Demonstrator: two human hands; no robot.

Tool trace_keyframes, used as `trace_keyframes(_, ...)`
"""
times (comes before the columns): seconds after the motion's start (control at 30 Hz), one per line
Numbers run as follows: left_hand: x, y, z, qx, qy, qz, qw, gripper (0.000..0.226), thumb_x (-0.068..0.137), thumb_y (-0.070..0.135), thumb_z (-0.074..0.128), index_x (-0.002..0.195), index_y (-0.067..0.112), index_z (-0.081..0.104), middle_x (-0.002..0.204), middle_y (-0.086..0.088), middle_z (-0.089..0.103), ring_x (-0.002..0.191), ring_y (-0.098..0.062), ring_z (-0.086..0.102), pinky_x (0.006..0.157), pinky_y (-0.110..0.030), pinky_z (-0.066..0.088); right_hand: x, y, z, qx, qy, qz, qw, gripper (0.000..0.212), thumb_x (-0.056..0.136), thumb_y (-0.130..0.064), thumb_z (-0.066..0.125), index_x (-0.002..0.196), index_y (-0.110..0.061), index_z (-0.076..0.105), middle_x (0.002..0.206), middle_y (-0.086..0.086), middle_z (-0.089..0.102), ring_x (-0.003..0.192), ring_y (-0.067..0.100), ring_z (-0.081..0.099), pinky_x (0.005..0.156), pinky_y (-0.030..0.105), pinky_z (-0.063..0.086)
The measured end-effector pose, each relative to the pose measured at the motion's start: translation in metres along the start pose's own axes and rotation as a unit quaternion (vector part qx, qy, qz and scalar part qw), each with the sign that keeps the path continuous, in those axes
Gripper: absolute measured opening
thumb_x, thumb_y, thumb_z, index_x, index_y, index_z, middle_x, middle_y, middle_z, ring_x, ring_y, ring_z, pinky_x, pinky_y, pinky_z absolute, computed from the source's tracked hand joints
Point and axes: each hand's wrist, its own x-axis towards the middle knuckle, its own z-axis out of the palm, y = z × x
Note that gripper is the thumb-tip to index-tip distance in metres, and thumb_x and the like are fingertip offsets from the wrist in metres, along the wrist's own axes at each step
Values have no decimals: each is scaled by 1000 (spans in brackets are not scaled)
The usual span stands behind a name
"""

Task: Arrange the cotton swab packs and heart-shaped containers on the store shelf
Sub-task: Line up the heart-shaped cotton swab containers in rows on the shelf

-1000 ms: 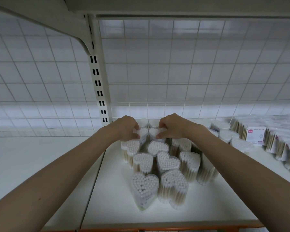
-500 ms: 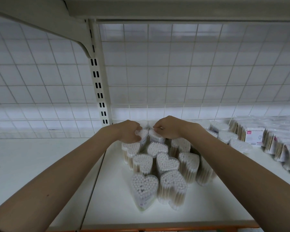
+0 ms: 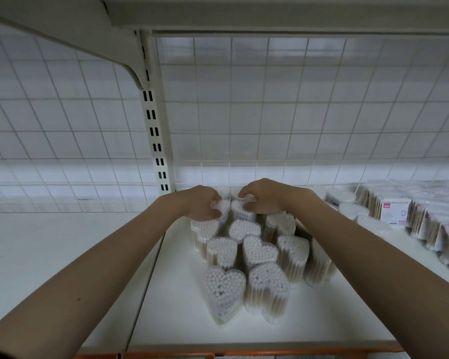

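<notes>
Several clear heart-shaped containers [image 3: 259, 251] full of cotton swabs stand upright in a tight cluster on the white shelf [image 3: 176, 307]. My left hand [image 3: 198, 202] grips the top of a container [image 3: 219, 205] at the back left of the cluster. My right hand [image 3: 262, 195] grips the neighbouring back container [image 3: 240, 209] beside it. Both hands have curled fingers and nearly meet in the middle. Flat cotton swab packs [image 3: 397, 211] with white labels lie in a row along the right side of the shelf.
A wire grid back panel [image 3: 270, 112] rises right behind the cluster. A slotted upright post [image 3: 157, 141] stands to the left of it. The adjoining shelf board [image 3: 49, 250] lies to the left. An orange front rail [image 3: 244, 354] runs along the shelf edge.
Both hands have shifted slightly toward the back panel on the rear containers, which now sit closer together. The view has tilted a little.
</notes>
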Motion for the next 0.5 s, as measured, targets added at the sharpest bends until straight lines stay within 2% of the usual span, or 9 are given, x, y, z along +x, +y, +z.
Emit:
trace_keyframes(0.1, 0, -1, 0, -4, 8, 0, 1000, 45, 92, 34, 52, 128, 7, 51, 133, -8, 52, 121, -24, 49, 102, -37, 41, -3, 0, 0, 15, 2, -16, 1000, 49, 92, -34, 53, 138, -19, 44, 145, 0, 42, 132, 18, 38, 105, 29, 32)
trace_keyframes(0.17, 1, -2, 1, -2, 8, -2, 1000, 47, 92, 36, 52, 130, 8, 50, 136, -8, 50, 123, -24, 47, 103, -36, 40, -4, 0, 1, 27, -8, -12, 1000, 53, 91, -39, 55, 138, -19, 44, 144, -1, 42, 132, 17, 38, 106, 28, 32)
trace_keyframes(0.33, 1, 0, 1, 8, 6, 0, 1000, 54, 93, 38, 50, 139, 11, 41, 143, -6, 43, 129, -23, 42, 105, -32, 37, -3, 0, 4, 17, -2, -13, 1000, 54, 90, -34, 58, 139, -15, 43, 143, 3, 43, 131, 20, 39, 108, 32, 34)
trace_keyframes(0.5, 1, 0, 2, 2, 9, -5, 1000, 52, 93, 36, 51, 137, 8, 42, 138, -8, 47, 125, -24, 44, 99, -29, 37, -1, -2, 7, -14, 13, -16, 1000, 56, 90, -39, 57, 138, -12, 45, 139, 7, 47, 128, 23, 42, 105, 33, 35)
